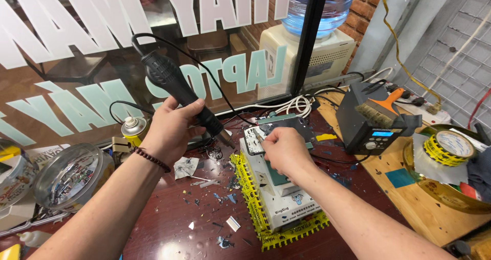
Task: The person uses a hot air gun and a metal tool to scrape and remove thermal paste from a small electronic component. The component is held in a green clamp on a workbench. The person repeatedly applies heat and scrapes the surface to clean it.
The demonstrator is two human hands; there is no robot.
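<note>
- Hot-air gun (179,88) sits in the left hand (169,129), fingers wrapped tight round its black handle.
- Long axis runs diagonally — cord end up-left, nozzle down-right toward the circuit board (255,137).
- Right hand (284,150) pinches a thin tool, tip on that board — atop the white heating pad (279,198).
</note>
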